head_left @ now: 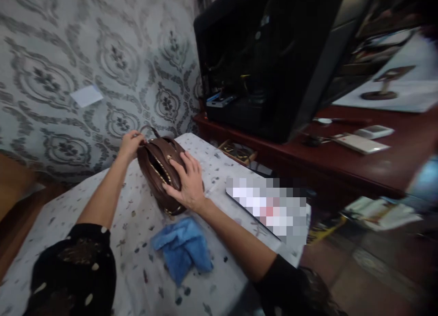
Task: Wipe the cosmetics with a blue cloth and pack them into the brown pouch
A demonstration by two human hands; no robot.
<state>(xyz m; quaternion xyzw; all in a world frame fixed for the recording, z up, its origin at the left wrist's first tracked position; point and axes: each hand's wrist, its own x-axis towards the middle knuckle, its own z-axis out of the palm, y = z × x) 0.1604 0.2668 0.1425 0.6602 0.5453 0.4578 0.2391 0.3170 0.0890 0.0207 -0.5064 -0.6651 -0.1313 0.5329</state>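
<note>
A brown leather handbag [153, 174] sits on the patterned white tablecloth, its gold-toothed zipper partly parted. At the bag's far left end, the fingers of my left hand [130, 144] are closed on its edge; the fingertips are partly hidden. My right hand [188, 181] grips the bag's right side, thumb at the zipper opening and fingers spread over the top. A thin strap or handle [148, 129] rises behind the bag. Nearer to me lies a crumpled blue cloth [185, 247], apart from both hands.
The covered table [133, 256] stands against a patterned wall [112, 65] with a paper [86, 96] on it. A blurred-out flat device [267, 211] lies at the table's right edge. Beyond are a large black television [260, 65], a reddish-brown desk [342, 156] and an open drawer [237, 152].
</note>
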